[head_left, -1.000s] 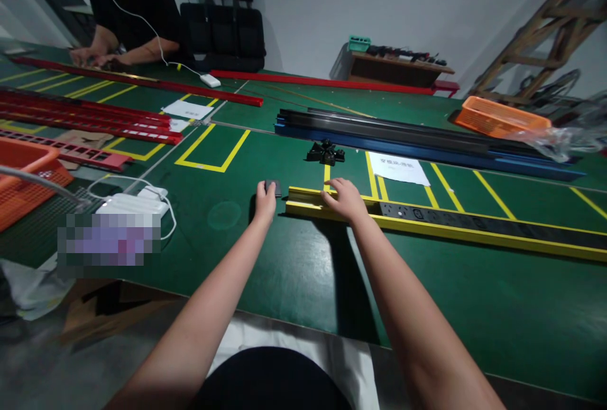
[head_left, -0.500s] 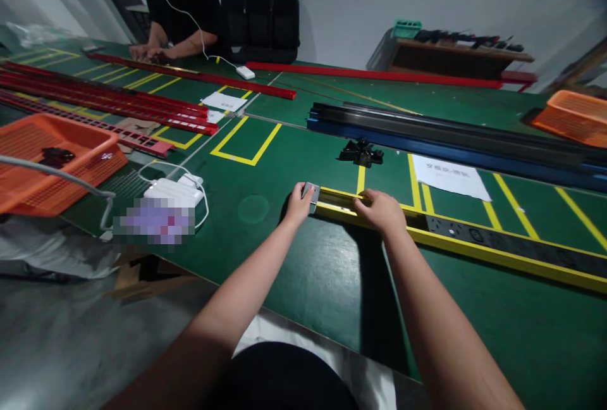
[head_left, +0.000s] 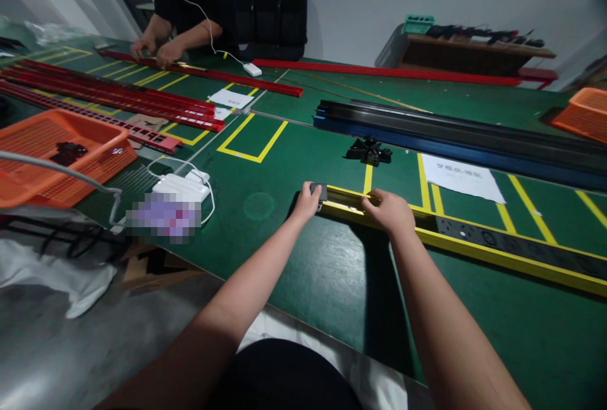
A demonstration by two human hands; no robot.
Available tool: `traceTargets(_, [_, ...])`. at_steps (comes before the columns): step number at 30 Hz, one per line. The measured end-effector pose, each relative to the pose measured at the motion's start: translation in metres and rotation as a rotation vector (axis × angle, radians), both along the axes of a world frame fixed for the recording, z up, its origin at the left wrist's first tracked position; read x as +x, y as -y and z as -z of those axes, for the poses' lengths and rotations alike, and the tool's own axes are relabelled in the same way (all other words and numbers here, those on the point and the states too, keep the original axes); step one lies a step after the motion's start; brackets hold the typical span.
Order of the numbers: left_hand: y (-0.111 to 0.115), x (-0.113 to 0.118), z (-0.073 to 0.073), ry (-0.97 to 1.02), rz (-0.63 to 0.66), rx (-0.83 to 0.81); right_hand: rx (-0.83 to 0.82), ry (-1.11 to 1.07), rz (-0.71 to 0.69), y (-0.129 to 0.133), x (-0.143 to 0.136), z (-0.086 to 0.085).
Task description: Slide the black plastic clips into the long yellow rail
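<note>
A long yellow rail [head_left: 474,250] lies on the green table, with black socket modules [head_left: 493,239] inside its channel toward the right. At the rail's left end, my left hand [head_left: 307,201] pinches a small dark grey end piece [head_left: 319,192]. My right hand [head_left: 391,211] grips the rail a little farther right, its thumb and fingers at the open channel. Behind the rail sits a bunch of black parts [head_left: 368,150].
Blue and black rails [head_left: 427,135] lie behind. Red rails [head_left: 118,97], an orange basket [head_left: 95,173] and a white charger [head_left: 183,188] with cables are at left. Across the table a person's hands [head_left: 164,52] work at a red rail. A paper sheet [head_left: 462,177] lies at right.
The grey end piece has tilted in my left hand, now showing a darker face at the rail's end. My right hand keeps its place on the rail. The other person's hands have moved apart.
</note>
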State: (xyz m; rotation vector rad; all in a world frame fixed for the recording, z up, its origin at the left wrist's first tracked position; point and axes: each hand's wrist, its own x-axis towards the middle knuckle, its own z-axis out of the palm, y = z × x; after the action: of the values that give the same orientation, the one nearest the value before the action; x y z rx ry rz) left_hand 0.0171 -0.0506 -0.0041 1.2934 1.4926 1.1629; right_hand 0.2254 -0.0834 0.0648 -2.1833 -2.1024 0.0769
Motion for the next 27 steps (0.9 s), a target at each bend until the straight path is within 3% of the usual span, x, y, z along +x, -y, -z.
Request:
traceTargets(20, [0.012, -0.004, -0.022, -0.004, 0.133, 0.017, -0.015, 0.010, 0.024, 0.000, -0.001, 0.000])
traceTargets(27, [0.013, -0.003, -0.027, -0.011, 0.122, -0.010, -0.013, 0.004, 0.026, 0.001, -0.001, 0.000])
